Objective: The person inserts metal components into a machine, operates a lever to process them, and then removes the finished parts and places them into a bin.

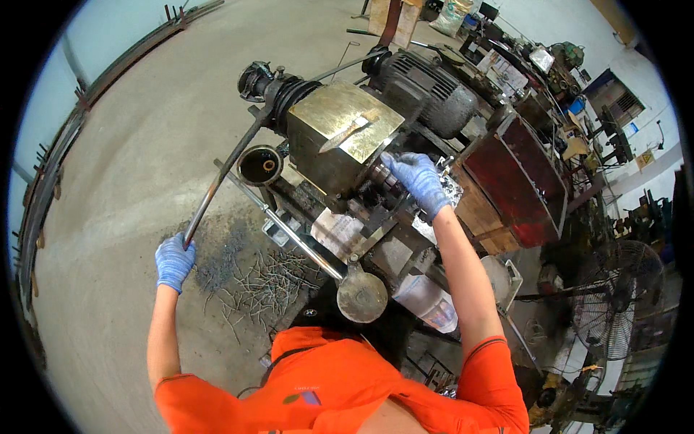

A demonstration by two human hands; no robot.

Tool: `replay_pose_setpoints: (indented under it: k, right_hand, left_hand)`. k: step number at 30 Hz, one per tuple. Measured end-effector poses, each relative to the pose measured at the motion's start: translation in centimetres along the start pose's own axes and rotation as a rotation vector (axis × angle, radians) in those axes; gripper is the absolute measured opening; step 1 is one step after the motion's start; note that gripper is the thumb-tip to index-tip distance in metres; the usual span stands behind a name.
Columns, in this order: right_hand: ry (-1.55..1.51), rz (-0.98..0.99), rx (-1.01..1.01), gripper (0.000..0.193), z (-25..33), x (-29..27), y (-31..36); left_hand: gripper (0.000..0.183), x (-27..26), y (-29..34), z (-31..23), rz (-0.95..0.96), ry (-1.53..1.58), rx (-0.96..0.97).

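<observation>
My left hand [175, 262], in a blue knit glove, is wrapped around the lower end of a long metal lever [210, 199]. That lever slants up to the far left end of a greasy machine, beside its black pulley [295, 95]. My right hand [418, 179], gloved alike, is at the round metal spindle [384, 176] on the machine's right side. Its fingers are curled, and whatever they pinch is hidden. Between my hands stands the machine's box-shaped head [318, 163]. A brush [350, 134] lies on its yellowish top plate.
An electric motor [430, 90] sits behind the head. A shiny bar [303, 244] and a round metal disc [362, 296] stick out toward me. Thin metal rods [271, 289] litter the floor at left. On the right are a dark red panel [517, 181] and a fan [614, 296].
</observation>
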State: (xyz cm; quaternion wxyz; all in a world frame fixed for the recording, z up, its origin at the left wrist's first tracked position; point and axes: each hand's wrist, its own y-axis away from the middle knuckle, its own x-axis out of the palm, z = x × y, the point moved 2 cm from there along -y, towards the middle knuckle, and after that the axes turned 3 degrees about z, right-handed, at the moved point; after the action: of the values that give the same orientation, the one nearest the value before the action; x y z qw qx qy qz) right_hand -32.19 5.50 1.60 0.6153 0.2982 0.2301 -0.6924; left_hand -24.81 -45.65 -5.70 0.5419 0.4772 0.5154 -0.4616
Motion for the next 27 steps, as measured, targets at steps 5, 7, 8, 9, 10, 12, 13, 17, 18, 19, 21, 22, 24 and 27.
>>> replay_pose_setpoints:
  k: [5,7,8,9,10,12,13,17,18,19,21,22,24,27]
  right_hand:
    - [-0.055,-0.111,0.005,0.044,0.4,0.9,1.4]
    - [-0.142,-0.085,0.14,0.043,1.0,1.0,1.5]
    - [-0.109,-0.067,0.145,0.044,0.9,1.1,1.4]
    - [-0.077,-0.047,0.15,0.044,0.4,1.1,1.1]
    - [-0.041,-0.038,0.15,0.045,-0.2,0.9,0.5]
    - [0.004,-0.133,0.071,0.045,-2.4,1.2,-0.5]
    - [0.023,-0.171,0.032,0.045,-3.0,1.5,-0.8]
    - [0.072,-0.125,0.041,0.048,1.1,1.2,0.8]
    - [0.069,-0.147,0.04,0.05,0.9,1.2,0.8]
    - [0.067,-0.135,0.036,0.049,0.8,1.1,1.0]
    - [0.062,-0.111,0.028,0.048,0.5,0.8,1.2]
    - [0.109,-0.184,-0.002,0.046,-0.2,0.6,1.4]
    - [0.018,-0.08,0.044,0.045,0.7,0.6,2.0]
    - [0.027,-0.148,0.016,0.043,-0.1,1.3,1.4]
  left_hand:
    - [0.015,0.5,-7.0,7.5,-0.244,-0.218,0.13]
    - [0.014,1.9,-9.4,9.6,-0.384,-0.312,0.205]
    - [0.014,1.6,-10.2,9.8,-0.335,-0.321,0.201]
    - [0.013,1.2,-10.8,9.9,-0.287,-0.33,0.195]
    - [0.013,1.0,-11.4,9.6,-0.247,-0.333,0.192]
    - [0.012,0.2,-12.0,8.5,-0.252,-0.327,0.178]
    - [0.011,0.0,-12.0,8.2,-0.247,-0.33,0.165]
    - [0.015,-0.1,-11.9,8.1,-0.188,-0.216,0.187]
    - [0.016,-0.2,-11.8,7.4,-0.154,-0.225,0.185]
    - [0.016,0.0,-11.6,7.0,-0.163,-0.203,0.201]
    - [0.015,0.5,-11.0,6.2,-0.181,-0.16,0.235]
    - [0.014,-0.1,-10.3,4.5,-0.165,-0.154,0.197]
    - [0.012,1.0,-9.0,6.1,-0.241,-0.135,0.254]
    - [0.009,1.9,-13.4,10.5,-0.333,-0.24,0.313]
